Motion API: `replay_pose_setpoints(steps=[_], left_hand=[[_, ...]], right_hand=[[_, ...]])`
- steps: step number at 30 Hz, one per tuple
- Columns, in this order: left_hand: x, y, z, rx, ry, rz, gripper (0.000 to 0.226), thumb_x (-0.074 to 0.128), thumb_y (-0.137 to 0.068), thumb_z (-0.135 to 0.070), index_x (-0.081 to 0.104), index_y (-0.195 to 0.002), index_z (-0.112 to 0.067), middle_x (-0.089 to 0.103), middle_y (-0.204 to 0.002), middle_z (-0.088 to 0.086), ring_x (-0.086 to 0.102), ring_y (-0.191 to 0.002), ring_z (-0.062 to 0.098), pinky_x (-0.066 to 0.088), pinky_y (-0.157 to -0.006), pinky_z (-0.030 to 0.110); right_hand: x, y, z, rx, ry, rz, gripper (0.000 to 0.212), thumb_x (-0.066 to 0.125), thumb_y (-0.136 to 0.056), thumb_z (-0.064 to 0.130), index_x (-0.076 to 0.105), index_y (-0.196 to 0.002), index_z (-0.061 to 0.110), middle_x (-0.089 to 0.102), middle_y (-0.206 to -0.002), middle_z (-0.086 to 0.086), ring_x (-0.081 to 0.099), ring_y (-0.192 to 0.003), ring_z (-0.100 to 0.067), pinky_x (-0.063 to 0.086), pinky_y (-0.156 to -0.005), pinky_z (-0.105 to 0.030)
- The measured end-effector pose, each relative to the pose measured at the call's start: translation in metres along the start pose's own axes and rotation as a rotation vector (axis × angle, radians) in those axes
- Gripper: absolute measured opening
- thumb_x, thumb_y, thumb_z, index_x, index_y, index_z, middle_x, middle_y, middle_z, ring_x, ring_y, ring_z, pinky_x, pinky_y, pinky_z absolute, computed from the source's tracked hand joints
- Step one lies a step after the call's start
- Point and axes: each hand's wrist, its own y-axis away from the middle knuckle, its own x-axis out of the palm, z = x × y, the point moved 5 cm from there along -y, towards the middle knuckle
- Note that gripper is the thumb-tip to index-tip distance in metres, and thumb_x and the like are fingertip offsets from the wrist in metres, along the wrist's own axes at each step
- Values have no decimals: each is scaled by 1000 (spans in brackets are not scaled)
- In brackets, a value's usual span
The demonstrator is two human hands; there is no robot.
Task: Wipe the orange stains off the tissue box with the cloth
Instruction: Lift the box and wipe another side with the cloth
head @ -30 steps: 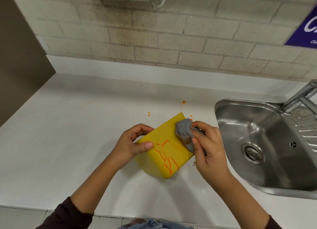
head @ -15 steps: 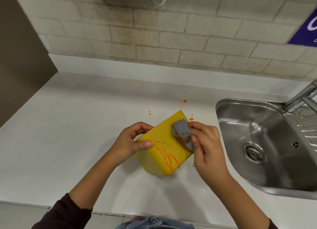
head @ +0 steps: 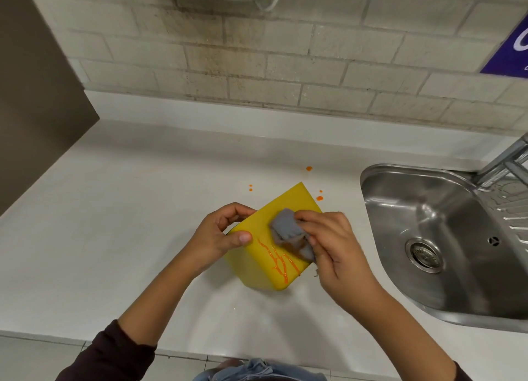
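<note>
Left hand [head: 218,236] grips the box [head: 268,238] at its 9 o'clock edge, thumb flat on the top face, fingers curled over the far side; same grip as a second ago. Box sits tilted on the counter [head: 114,223], mid-frame, one corner toward 12. Stains [head: 281,262]: orange streaks now only on the near part of the top face, running to the 6 o'clock edge. The streaked patch looks smaller than 1 s ago, and the cloth [head: 287,232] has slid from the box's 2 o'clock corner inward to the middle. So the wipe is working, roughly partway; the near streaks are left, likely next stroke goes toward 6. Right hand [head: 333,248] is clamped on the bunched cloth, fingers together, pressing it on the face. Cloth's lower edge is already brown-orange, so smearing is a risk.

Around: orange drops [head: 319,198] on the counter at the box's 12–2, not on the box. Sink [head: 400,178] at 3, well apart. Nothing blocks the stroke.
</note>
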Motion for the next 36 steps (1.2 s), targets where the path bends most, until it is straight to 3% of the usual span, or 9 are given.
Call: replay_pose_setpoints(steps=[3,6,9,12,18,22,26,34,36], left_hand=[[-1,0,-1,-7,-24,1,86,74,-29,-80,63,-92,-23,69,-83,-16,62,-84,4,47,-69,15],[-1,0,0,-5,-12,6,89,75,-28,-79,63,-94,-20,67,-89,-9,62,-88,10,47,-73,20],[-1,0,3,10,22,4,96,75,-27,-79,62,-97,-14,66,-93,3,60,-92,20,47,-78,28],[-1,-1,5,21,32,6,99,72,-26,-81,63,-98,-13,66,-95,8,59,-95,26,47,-82,34],[0,-4,2,28,30,-7,96,69,-26,-84,62,-93,-15,65,-91,7,58,-92,26,45,-82,34],[-1,-5,0,30,0,0,97,69,-27,-84,61,-93,-14,67,-86,-4,61,-85,13,47,-75,21],[-2,-4,-4,17,-17,0,93,70,-31,-83,61,-92,-14,71,-78,-16,63,-77,0,47,-69,13],[-5,-2,-8,-17,-44,-10,89,70,-33,-83,61,-92,-17,70,-78,-16,63,-76,-3,47,-66,11],[-7,-2,-8,-20,-57,-14,89,70,-32,-83,61,-92,-18,70,-78,-17,63,-76,-4,47,-65,10]], right_hand=[[-5,-7,-6,127,-2,-98,28,46,-86,-3,65,-106,1,55,-115,2,48,-98,-18,29,-93,-6],[4,-13,5,134,-56,-77,28,46,-89,3,63,-112,5,54,-117,4,43,-100,-8,28,-93,-4],[16,-10,12,115,-99,18,33,41,-94,17,51,-125,25,55,-118,4,39,-101,0,29,-91,-5],[18,-9,12,116,-122,79,44,39,-94,16,39,-129,42,51,-118,3,36,-103,7,30,-90,-5],[18,-13,17,-67,-85,189,61,43,-82,-8,42,-129,31,46,-132,20,39,-98,-13,35,-88,-19],[16,-9,18,-139,-137,267,46,39,-85,1,51,-122,26,53,-128,15,39,-94,-14,36,-84,-22],[15,-4,19,-162,-175,330,50,49,-76,-12,61,-114,18,59,-119,10,41,-95,-14,37,-84,-23],[1,14,16,-128,-259,381,49,38,-77,-12,71,-101,14,68,-110,5,48,-92,-15,39,-82,-22],[-8,22,9,-88,-286,397,53,41,-72,-19,72,-98,14,70,-106,6,49,-91,-12,41,-80,-22]])
